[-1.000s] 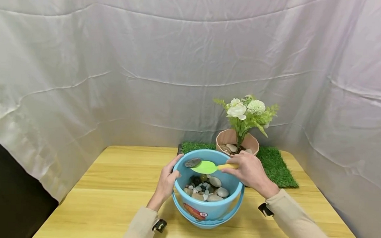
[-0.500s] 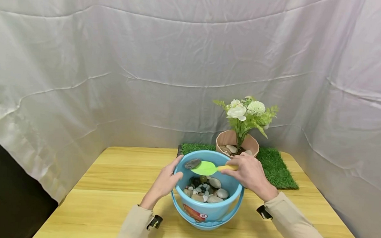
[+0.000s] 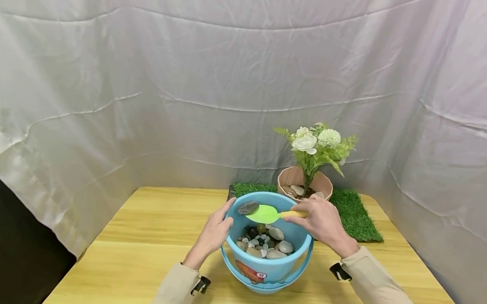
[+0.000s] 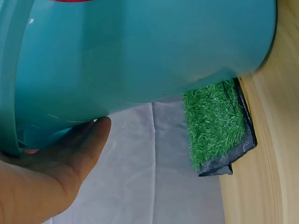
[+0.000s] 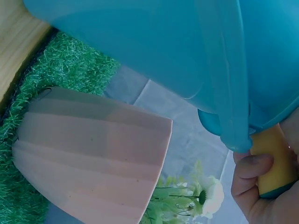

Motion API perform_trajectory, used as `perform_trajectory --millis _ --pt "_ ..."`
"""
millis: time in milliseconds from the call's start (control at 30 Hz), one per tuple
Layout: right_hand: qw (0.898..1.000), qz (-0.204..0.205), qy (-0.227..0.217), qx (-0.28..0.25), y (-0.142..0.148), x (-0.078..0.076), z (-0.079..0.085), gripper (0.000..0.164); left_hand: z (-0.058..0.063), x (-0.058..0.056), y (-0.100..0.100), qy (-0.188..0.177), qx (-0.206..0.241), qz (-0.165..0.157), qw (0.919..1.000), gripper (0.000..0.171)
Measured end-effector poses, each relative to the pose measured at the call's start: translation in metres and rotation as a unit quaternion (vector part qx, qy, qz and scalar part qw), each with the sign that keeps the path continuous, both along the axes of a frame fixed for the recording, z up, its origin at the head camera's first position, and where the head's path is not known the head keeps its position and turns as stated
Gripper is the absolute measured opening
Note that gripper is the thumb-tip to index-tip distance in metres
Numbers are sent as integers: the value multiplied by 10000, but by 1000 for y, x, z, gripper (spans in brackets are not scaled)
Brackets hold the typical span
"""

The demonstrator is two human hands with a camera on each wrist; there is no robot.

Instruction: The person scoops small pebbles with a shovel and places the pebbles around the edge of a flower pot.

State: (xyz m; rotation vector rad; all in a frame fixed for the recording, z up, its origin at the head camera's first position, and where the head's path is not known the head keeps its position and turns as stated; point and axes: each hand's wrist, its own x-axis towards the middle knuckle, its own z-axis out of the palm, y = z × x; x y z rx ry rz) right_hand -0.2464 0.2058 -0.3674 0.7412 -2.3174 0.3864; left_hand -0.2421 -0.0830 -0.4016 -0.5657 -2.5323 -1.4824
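A light blue bucket [image 3: 277, 271] with pebbles [image 3: 260, 243] of several sizes and colours in its bottom stands on the table. My left hand [image 3: 214, 231] holds its rim at the left, thumb on the inner side and fingers along the outer wall. My right hand [image 3: 321, 219] grips the yellow handle [image 5: 274, 158] of a small trowel, whose green blade [image 3: 263, 214] lies over the bucket's opening. A dark grey stone [image 3: 248, 208] is at the blade's tip, near the bucket's inner left wall. In the right wrist view the fingers wrap the handle beside the rim.
Behind the bucket, a pink pot [image 3: 292, 177] with white flowers [image 3: 306, 143] and some stones stands on a green grass mat [image 3: 354, 218]. The bucket's handle [image 3: 228, 267] hangs down in front. Grey cloth [image 3: 246, 80] surrounds the wooden table [image 3: 152, 238].
The left hand has shifted slightly on the rim, its thumb and wrist moving a little. The trowel and the grey stone hold nearly the same place over the bucket.
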Motion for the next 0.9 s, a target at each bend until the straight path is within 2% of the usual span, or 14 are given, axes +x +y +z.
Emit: perform_trajectory --millis 167,400,633,900 --pt "9998 39 191 -9 1 0 1 21 -1 -1 0 147 40 102 9998 59" --pt "9991 -49 413 -4 4 3 2 24 -4 -4 2 366 81 81 9993 59" --pt "9982 108 589 -58 10 5 5 26 -3 -6 4 840 91 -32 9964 63" --pt "9985 49 543 -80 21 6 8 25 -5 -4 3 799 128 5 9967 62"
